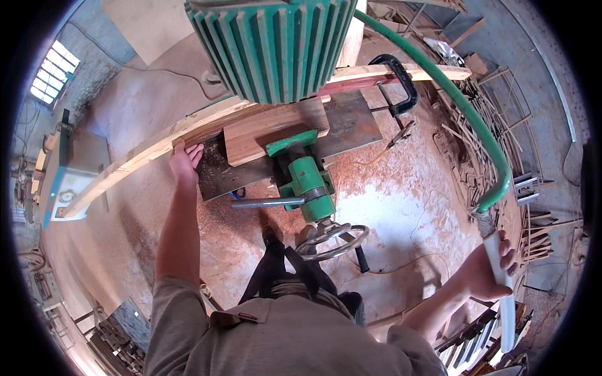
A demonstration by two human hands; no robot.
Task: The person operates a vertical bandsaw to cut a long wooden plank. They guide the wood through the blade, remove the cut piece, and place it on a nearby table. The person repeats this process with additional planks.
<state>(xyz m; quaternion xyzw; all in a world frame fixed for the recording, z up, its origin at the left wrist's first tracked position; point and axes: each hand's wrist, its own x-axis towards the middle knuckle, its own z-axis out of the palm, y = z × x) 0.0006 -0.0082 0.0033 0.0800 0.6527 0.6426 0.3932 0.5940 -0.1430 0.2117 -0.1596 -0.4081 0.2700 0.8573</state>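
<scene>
My right hand (pixel 486 272) is wrapped around a pale grey lever handle (pixel 506 307), which continues up into a curved green arm (pixel 483 119) of the machine. At the far left end of a brown wooden piece (pixel 210 130), my left hand (pixel 183 160) grips with its thumb and fingers. That piece lies along a long, light wooden strip (pixel 141 155). A green clamp (pixel 301 182) with a metal handwheel (pixel 335 241) presses a wooden block (pixel 273 128) from the near side. The ribbed green motor housing (pixel 269 50) hides the middle of the work and any cutting tool.
A black C-clamp (pixel 407 88) holds the strip at the right. Wood chips lie on the dark metal table (pixel 235 172). A cabinet (pixel 72 169) stands at far left, and stacked wood scraps (pixel 467 150) line the right. A metal bar (pixel 266 203) sticks out leftward.
</scene>
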